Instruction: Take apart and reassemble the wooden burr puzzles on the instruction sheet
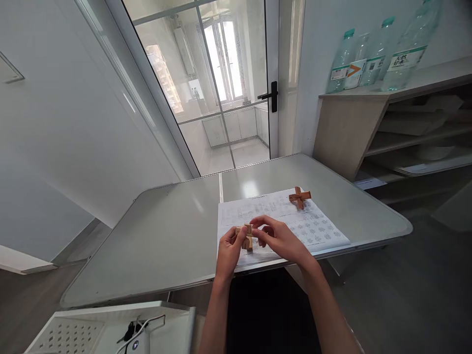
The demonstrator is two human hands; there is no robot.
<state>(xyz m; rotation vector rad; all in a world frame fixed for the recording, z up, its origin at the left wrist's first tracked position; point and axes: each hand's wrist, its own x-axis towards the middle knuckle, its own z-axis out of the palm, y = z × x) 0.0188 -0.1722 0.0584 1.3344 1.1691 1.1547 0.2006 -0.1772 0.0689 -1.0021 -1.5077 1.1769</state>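
Note:
Light-coloured interlocking wooden puzzle pieces (247,243) are held together just above the paper near the table's front edge. My left hand (228,253) grips them from the left, thumb towards me and fingers behind. From the right, my right hand (278,238) pinches at the upper end of the same pieces, its fingertips bent in and partly hidden. Under both hands lies a large printed sheet (241,209) covered with small diagrams. A reddish-brown wooden burr puzzle (300,197), cross-shaped, rests on the sheet's far right corner.
The pale folding table (177,236) has a seam across its middle. Behind it stands a glass door (236,59). Several plastic bottles (403,61) stand on a wooden shelf unit (348,128) at the right. A white tray (88,334) with keys and a cable is at the lower left.

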